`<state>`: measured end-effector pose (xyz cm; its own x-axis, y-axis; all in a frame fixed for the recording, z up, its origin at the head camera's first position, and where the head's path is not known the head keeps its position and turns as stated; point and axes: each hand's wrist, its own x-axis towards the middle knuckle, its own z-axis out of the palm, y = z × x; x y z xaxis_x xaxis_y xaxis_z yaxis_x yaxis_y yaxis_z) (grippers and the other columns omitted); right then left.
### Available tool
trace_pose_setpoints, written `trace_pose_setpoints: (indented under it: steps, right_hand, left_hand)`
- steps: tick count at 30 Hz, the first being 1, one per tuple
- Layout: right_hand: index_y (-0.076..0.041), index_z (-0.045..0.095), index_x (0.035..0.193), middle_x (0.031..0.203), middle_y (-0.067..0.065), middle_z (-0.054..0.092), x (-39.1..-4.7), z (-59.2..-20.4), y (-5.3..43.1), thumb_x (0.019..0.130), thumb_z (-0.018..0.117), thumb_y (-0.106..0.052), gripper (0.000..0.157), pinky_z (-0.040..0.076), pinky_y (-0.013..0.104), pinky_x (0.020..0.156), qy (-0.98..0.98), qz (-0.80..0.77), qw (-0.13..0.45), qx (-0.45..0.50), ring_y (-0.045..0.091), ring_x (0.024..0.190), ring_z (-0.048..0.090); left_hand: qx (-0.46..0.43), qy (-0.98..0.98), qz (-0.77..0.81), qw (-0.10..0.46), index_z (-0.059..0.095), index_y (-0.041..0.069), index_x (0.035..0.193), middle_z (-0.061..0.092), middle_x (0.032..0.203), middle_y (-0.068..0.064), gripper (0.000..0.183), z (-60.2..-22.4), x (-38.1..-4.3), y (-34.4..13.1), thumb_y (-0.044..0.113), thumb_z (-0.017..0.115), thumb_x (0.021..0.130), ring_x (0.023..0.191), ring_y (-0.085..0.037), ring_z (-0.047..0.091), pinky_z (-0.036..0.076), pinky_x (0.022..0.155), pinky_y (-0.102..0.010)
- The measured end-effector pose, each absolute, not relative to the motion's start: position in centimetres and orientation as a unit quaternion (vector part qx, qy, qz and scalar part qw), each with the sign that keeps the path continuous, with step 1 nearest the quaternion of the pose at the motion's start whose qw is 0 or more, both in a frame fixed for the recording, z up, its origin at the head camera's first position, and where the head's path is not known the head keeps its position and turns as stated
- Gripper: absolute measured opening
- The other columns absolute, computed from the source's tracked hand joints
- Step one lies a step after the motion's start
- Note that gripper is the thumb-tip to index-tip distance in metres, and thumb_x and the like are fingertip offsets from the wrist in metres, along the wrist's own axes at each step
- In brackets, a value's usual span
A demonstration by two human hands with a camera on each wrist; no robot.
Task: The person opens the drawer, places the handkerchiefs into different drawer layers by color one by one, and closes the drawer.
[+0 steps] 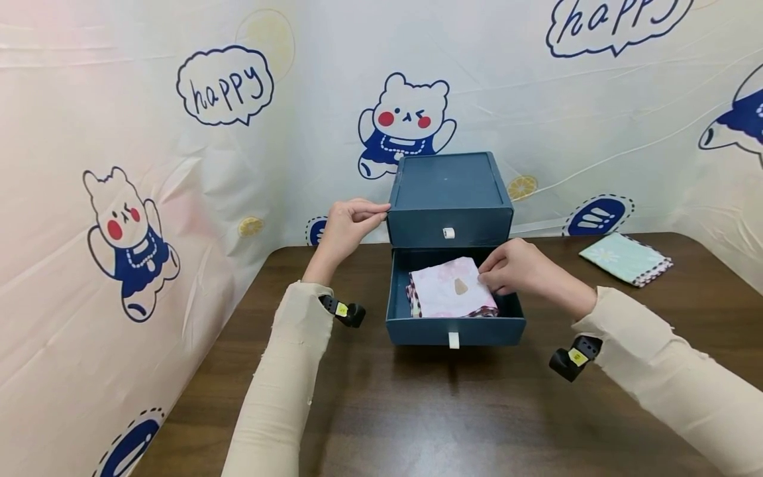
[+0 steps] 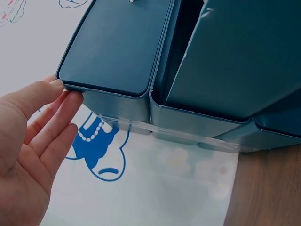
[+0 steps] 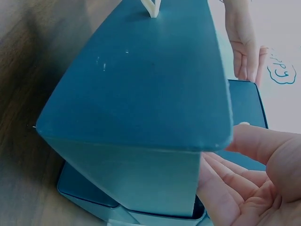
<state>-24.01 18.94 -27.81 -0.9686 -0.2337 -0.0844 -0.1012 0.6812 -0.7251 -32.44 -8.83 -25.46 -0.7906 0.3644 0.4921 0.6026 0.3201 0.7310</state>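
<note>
A dark blue two-drawer storage box [image 1: 450,182] stands at the back of the table with its lower drawer [image 1: 417,331] pulled out. Inside that drawer lies a folded pink handkerchief [image 1: 444,288] with a dark checkered edge and a tan patch. My right hand [image 1: 512,268] reaches into the drawer and pinches the handkerchief's right edge; in the right wrist view the drawer front hides the cloth. At the box's upper left front corner, my left hand [image 1: 354,225] holds on, its thumb [image 2: 44,96] at the front edge and fingers against the side.
A folded mint-green handkerchief [image 1: 626,258] lies on the table [image 1: 465,411] right of the box. Behind the table hangs a printed curtain [image 1: 334,79]. White pull tabs [image 1: 449,233] stick out from both drawer fronts.
</note>
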Motion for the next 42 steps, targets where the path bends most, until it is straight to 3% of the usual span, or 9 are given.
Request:
trace_pose_setpoints:
  steps: [5,15,33,42]
  right_hand:
    - [0.010,0.064,0.101,0.085,0.017,0.068,-23.8,-27.7,19.3,0.087,0.061,-0.009,0.024,0.055,0.032,0.065,0.909,-0.397,0.084,-0.097,0.021,0.073,0.067]
    - [0.009,0.064,0.102,0.086,0.016,0.068,-23.3,-27.6,20.2,0.088,0.060,-0.011,0.025,0.055,0.032,0.067,0.906,-0.403,0.087,-0.093,0.023,0.075,0.067]
    - [0.011,0.062,0.104,0.086,0.014,0.068,-21.2,-25.8,21.4,0.087,0.063,-0.013,0.029,0.054,0.032,0.069,0.893,-0.428,0.079,-0.113,0.025,0.078,0.067]
    - [0.007,0.063,0.104,0.086,0.011,0.069,-19.4,-24.7,21.7,0.086,0.065,-0.016,0.029,0.054,0.030,0.068,0.893,-0.427,0.062,-0.128,0.020,0.075,0.067]
  left_hand:
    - [-0.301,-0.802,-0.502,0.116,0.066,-0.005,0.106,0.063,0.102,-0.020,0.020,-25.8,-33.0,-8.8,0.000,0.060,0.087,0.094,-0.028,0.060,0.050,0.083,-0.035]
    - [-0.306,-0.799,-0.504,0.119,0.069,0.005,0.105,0.065,0.100,-0.010,0.020,-26.9,-34.5,-8.9,0.010,0.064,0.086,0.091,-0.018,0.061,0.050,0.082,-0.030]
    - [-0.306,-0.804,-0.493,0.127,0.070,0.006,0.105,0.066,0.101,-0.007,0.020,-27.0,-34.7,-9.2,0.009,0.064,0.086,0.091,-0.016,0.061,0.050,0.081,-0.028]
    - [-0.307,-0.803,-0.495,0.128,0.069,0.005,0.105,0.065,0.101,-0.008,0.020,-27.1,-34.7,-9.2,0.009,0.064,0.086,0.092,-0.017,0.061,0.050,0.081,-0.029]
